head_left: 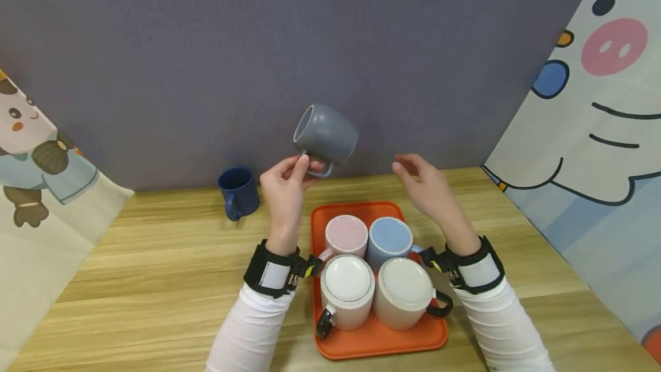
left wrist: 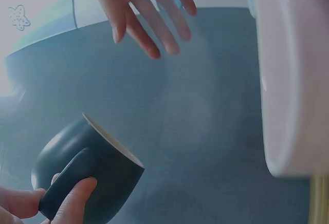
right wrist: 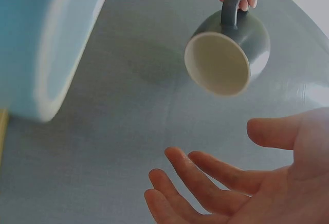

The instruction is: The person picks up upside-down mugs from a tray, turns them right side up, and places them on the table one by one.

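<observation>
My left hand [head_left: 285,188] pinches the handle of a grey mug [head_left: 330,132], which hangs tilted in the air above the back end of an orange tray [head_left: 382,342]. In the right wrist view the pale inside of that grey mug [right wrist: 218,62] shows. My right hand [head_left: 426,188] is held up to the right of the mug, apart from it, with nothing in its loosely spread fingers [right wrist: 205,188]. Upside down on the tray stand a pink mug [head_left: 346,234], a light blue mug [head_left: 391,237] and two whitish mugs with black handles, the left one [head_left: 348,283] and the right one [head_left: 404,289].
A dark blue mug [head_left: 239,191] stands upright on the wooden table [head_left: 170,268], left of the tray and near the grey back wall [head_left: 248,62]. Cartoon-printed panels flank the table on the left [head_left: 46,165] and the right [head_left: 594,131].
</observation>
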Motion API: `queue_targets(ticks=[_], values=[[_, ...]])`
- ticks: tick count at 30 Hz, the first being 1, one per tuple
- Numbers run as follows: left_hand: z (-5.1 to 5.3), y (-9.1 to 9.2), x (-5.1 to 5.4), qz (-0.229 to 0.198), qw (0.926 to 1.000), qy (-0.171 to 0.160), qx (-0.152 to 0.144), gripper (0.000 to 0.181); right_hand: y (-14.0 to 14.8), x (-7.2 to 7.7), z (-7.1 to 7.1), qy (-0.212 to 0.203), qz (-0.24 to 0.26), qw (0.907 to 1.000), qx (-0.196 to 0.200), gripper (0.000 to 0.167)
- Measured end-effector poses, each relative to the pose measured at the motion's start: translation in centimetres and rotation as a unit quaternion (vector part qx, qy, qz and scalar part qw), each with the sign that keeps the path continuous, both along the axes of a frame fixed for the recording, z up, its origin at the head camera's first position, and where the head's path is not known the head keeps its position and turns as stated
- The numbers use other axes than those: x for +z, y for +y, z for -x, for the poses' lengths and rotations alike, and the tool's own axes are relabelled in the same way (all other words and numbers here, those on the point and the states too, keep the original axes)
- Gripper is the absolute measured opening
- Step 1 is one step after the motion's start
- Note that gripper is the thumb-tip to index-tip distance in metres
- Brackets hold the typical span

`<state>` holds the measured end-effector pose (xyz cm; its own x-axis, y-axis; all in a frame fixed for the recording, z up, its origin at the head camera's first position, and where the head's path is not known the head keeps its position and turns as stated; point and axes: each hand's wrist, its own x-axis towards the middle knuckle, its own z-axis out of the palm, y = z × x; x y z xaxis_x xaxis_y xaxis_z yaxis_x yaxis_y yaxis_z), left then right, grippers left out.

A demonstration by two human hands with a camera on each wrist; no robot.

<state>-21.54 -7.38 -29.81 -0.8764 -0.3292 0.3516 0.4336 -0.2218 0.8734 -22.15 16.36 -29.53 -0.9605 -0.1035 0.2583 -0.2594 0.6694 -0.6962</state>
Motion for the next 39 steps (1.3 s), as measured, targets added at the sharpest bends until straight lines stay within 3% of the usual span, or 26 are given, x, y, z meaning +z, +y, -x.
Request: queue_targets(ticks=[9,21,39], values=[[-0.3,1.5,0.5,-0.091,0.9946,0.006,-0.050,0.020,-0.9,0.5,-0.1,0.012,0.011,0.9998,0.014,0.046],[-0.4,3.0,0.8,-0.102,0.9932,-0.003,-0.056,0.019,-1.5,1.0,-0.5,0.037,0.014,0.9990,0.020,0.043],[-0.7,5.0,0.8,-0.143,0.9864,-0.013,-0.079,0.019,-3.9,2.1,-0.9,0.021,-0.005,0.9994,0.027,0.042]])
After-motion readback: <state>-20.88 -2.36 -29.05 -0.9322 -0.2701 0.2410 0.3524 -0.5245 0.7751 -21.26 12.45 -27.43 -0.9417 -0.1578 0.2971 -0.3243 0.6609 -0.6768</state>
